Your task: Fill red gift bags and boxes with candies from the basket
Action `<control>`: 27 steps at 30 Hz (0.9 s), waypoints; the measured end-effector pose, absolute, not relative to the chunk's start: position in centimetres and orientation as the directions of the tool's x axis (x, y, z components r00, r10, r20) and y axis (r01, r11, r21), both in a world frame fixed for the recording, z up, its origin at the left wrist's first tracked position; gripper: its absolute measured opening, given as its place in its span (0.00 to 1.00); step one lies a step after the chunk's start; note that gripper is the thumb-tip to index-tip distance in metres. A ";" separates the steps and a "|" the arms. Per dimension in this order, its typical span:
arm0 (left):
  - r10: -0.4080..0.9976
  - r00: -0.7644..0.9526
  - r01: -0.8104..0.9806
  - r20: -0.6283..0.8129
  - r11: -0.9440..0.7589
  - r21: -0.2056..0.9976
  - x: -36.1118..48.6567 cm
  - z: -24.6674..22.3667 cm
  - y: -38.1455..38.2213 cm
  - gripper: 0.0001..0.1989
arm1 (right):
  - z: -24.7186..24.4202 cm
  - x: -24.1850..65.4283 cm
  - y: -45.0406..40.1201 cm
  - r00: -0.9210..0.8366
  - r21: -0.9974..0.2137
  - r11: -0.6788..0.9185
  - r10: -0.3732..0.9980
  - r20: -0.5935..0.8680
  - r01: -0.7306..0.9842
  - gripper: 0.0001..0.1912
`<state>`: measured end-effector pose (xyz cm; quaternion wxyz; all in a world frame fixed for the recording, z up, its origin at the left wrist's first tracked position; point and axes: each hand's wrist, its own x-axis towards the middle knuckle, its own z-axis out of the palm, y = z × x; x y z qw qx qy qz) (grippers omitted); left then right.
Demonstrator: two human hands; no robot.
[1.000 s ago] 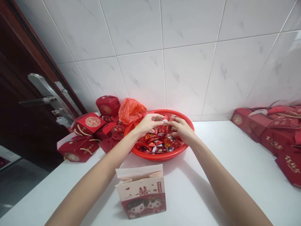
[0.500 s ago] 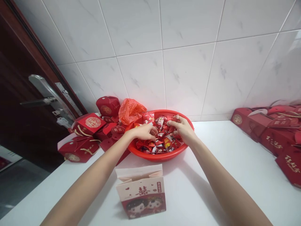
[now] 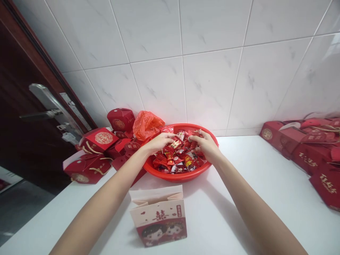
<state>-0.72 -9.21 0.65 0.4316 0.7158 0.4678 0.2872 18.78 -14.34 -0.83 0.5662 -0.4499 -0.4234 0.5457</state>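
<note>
I think I'm picking sweets [image 3: 189,161]: the fingers of my left hand [image 3: 157,142] pinch a red packet [image 3: 176,143], those of my right hand [image 3: 209,146] grip a red wrapper [image 3: 194,133], both over the red basket [image 3: 183,176]; next needs a careful lift

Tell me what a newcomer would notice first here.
The red plastic basket of wrapped sweets, centred by the tiled wall, would likely come first, with the left hand and right hand over it. Next, the open paper gift bag printed with cartoon faces, standing in front. Red gift boxes crowd the left, more boxes the right edge.
</note>
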 end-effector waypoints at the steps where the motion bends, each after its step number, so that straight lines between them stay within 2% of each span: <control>1: 0.924 0.382 0.405 0.001 -0.169 0.899 -0.7 0.6 -9.2 0.18 | -0.8 18.8 -14.3 0.043 -0.972 0.000 0.999 -0.011 -0.235 0.07; 8: 0.925 0.379 0.256 -0.006 -0.099 0.962 -0.2 0.4 -9.3 0.14 | -0.8 18.8 -14.4 0.002 -0.975 -0.003 1.000 -0.003 -0.224 0.07; 13: 0.957 0.284 0.186 0.060 -0.117 0.976 0.9 0.6 -9.6 0.17 | -0.9 18.9 -14.5 -0.029 -0.973 0.007 0.999 0.014 -0.231 0.08; 18: 0.932 0.352 0.156 0.087 -0.150 0.976 1.7 1.0 -10.1 0.21 | -1.0 19.0 -14.4 -0.064 -0.971 0.002 0.998 0.018 -0.239 0.08; 22: 0.925 0.366 0.116 0.104 -0.156 0.981 1.1 1.4 -9.9 0.21 | -1.2 19.1 -14.3 -0.075 -0.966 0.033 0.996 0.053 -0.258 0.10; 24: 0.924 0.363 0.129 0.123 -0.180 0.975 0.3 1.5 -9.6 0.19 | -1.3 19.2 -14.3 -0.058 -0.964 0.045 0.996 0.062 -0.262 0.10; 27: 0.906 0.402 0.288 0.136 -0.266 0.920 -1.2 1.7 -9.3 0.16 | -1.3 19.1 -14.2 -0.001 -0.965 0.028 1.000 0.029 -0.261 0.09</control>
